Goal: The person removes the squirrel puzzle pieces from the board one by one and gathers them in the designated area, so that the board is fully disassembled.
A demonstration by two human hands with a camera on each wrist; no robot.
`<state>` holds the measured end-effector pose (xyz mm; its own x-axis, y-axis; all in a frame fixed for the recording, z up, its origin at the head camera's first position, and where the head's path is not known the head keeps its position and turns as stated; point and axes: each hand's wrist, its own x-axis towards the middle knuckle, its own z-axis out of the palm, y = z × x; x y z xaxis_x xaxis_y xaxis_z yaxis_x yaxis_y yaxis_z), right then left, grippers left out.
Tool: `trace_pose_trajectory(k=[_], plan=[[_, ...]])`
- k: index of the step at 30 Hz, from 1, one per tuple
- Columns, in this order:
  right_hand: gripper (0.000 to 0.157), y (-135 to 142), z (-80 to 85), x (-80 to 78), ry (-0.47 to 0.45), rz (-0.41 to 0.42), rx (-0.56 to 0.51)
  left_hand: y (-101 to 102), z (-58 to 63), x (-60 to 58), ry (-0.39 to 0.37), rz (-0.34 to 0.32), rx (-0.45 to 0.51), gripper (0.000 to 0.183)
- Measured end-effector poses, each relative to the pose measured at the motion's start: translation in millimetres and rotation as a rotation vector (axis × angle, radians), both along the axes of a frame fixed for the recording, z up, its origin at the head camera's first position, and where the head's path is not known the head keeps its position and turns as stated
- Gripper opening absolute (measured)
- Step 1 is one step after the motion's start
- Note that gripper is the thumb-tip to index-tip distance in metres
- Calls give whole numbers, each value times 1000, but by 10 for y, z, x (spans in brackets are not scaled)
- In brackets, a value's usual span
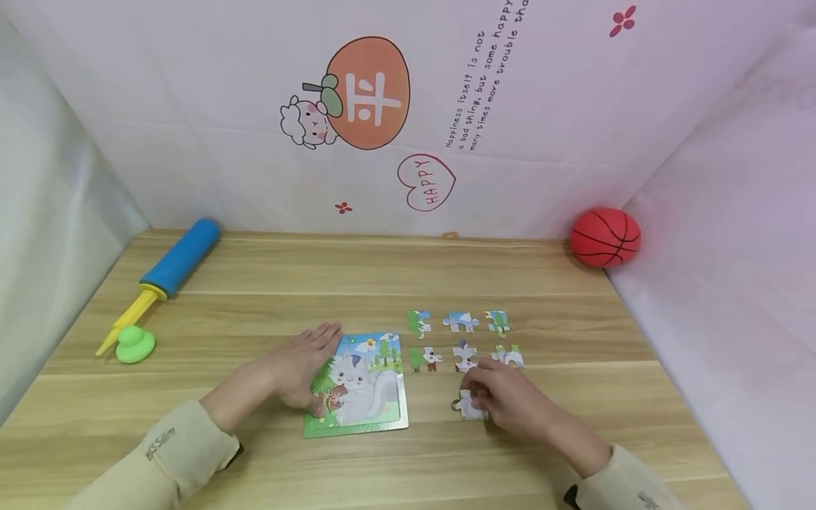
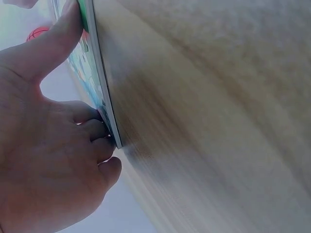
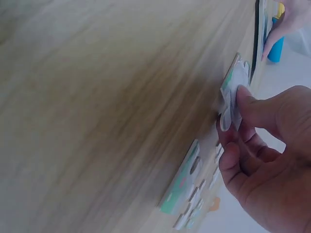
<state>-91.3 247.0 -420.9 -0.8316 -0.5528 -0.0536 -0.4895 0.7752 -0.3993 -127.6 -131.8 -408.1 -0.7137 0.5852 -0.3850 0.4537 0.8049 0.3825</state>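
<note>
A square picture puzzle [image 1: 372,386] of a grey squirrel lies on the table. My left hand [image 1: 306,368] rests along its left edge, fingers stretched toward the top corner and thumb on the lower left side. In the left wrist view the thumb [image 2: 68,34] overlaps the puzzle's edge. To the right, my right hand [image 1: 513,400] pinches a grey and white jigsaw piece [image 3: 237,82] between thumb and fingers, close over the table. Above that hand, several loose jigsaw pieces [image 1: 460,321] lie in two rows. A green-edged piece [image 3: 180,187] lies below the hand in the right wrist view.
A blue and yellow hand pump [image 1: 181,255] lies at the left, with a green toy duck [image 1: 134,345] by its tip. A red toy basketball [image 1: 604,237] sits in the far right corner. White printed cloth [image 1: 255,184] hangs behind the wooden table [image 1: 331,276].
</note>
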Motion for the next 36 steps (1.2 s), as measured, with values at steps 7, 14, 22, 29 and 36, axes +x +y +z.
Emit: trace_pose_trajectory(k=[7, 14, 22, 29, 36], plan=[[20, -69, -19, 19, 130, 18, 98, 1, -3, 2, 0, 1, -1, 124], [20, -97, -54, 52, 190, 11, 103, 11, 2, 13, -8, 7, -3, 124], [24, -162, -27, 42, 233, 33, 134, 32, 19, 30, 36, 3, -23, 123], [10, -469, 72, -33, 293, 71, 36, 64, 31, 121, 120, -23, -25, 118], [22, -1128, 96, -65, 287, 224, 41, 23, -10, 147, 102, 20, -4, 114]])
